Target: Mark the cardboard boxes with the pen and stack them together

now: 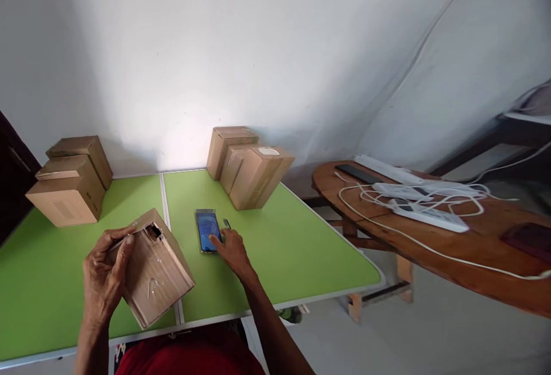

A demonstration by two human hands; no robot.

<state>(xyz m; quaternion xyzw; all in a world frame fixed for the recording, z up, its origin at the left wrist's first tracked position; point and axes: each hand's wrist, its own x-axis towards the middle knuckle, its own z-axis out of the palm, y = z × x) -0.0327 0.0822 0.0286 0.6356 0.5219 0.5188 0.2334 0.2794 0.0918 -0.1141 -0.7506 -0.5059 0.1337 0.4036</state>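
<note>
Grip of my left hand closed around a taped cardboard box; right hand loose on the phone.

I hold the box tilted above the near edge of the green counter, its top corner torn open. My right fingertips rest on the lit phone lying flat just beside the box; a small dark object touches that hand. I judge the step as checking the phone while the box waits half-opened. Next calls for freeing the right hand for the tape. Sealed boxes stand well apart at the back.
</note>
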